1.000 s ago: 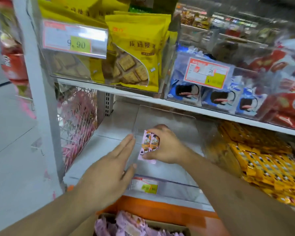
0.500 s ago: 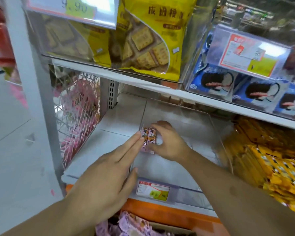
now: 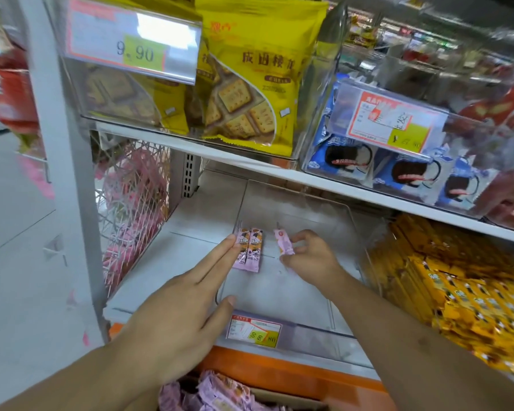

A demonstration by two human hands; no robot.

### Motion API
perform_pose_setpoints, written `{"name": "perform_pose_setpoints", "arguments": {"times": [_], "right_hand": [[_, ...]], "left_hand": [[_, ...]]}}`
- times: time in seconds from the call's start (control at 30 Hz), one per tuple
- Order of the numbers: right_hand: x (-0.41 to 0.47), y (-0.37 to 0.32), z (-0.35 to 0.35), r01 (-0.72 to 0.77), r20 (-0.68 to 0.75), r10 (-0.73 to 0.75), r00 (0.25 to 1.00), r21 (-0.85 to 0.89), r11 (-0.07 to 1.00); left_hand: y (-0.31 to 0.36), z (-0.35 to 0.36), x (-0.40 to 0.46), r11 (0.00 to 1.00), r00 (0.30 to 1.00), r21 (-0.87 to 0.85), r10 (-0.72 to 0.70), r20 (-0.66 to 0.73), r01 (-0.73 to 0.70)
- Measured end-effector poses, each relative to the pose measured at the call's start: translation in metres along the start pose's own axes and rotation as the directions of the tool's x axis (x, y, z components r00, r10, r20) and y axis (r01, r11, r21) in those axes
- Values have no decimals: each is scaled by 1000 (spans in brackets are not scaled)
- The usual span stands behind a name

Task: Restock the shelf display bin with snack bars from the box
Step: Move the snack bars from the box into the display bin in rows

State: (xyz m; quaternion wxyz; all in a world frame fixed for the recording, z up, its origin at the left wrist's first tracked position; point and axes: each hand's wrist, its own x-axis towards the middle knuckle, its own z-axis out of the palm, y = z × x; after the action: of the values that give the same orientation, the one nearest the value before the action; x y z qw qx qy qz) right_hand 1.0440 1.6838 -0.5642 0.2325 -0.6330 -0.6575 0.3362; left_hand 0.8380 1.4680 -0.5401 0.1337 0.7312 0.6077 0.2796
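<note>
Two pink snack bars [image 3: 247, 250] stand side by side at centre frame, inside the clear display bin [image 3: 294, 203], against its left wall. A third bar [image 3: 284, 242], plain pink face showing, is pinched by the right hand [image 3: 310, 258] just right of them. Left hand [image 3: 172, 315] flat, fingers straight, tips touching the leftmost bar. More pink bars fill the box [image 3: 220, 393] at bottom edge. Upper-left price tag [image 3: 131, 43] reads "9.90". The bin-front label [image 3: 254, 330] is illegible.
</note>
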Motion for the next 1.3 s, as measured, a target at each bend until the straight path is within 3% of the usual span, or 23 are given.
{"name": "perform_pose_setpoints", "arguments": {"times": [0.17,0.27,0.43,0.53,0.7,0.77,0.83,0.93,1.3], "right_hand": [[0,5,-3,-93,83,68,994,350,932],[1,7,-2,-116,88,88,992,392,913],[1,4,4,-65,-15,69,998,152,986],[-3,1,14,-40,41,37,998,66,997],[-5,-11,15,150,83,-128,988,-355,923],[-9,-13,11,244,126,-212,969,-361,900],[-11,-10,10,386,255,-307,917,-365,848],[-6,-5,21,479,365,-351,862,-363,800],[9,-21,46,458,254,-388,886,-606,650]], "left_hand": [[4,-1,0,999,1000,32,-22,19,22],[2,2,1,1000,1000,27,3,-13,-3],[-1,5,3,999,999,40,16,-46,-14],[-3,7,3,999,999,45,15,-48,-13],[-3,7,2,999,999,37,13,-49,-11],[-1,4,1,1000,1000,31,5,-21,-4],[2,0,1,999,1000,43,-12,21,12],[6,-2,1,997,998,64,-39,44,36],[7,-1,2,999,999,45,-31,20,31]]}}
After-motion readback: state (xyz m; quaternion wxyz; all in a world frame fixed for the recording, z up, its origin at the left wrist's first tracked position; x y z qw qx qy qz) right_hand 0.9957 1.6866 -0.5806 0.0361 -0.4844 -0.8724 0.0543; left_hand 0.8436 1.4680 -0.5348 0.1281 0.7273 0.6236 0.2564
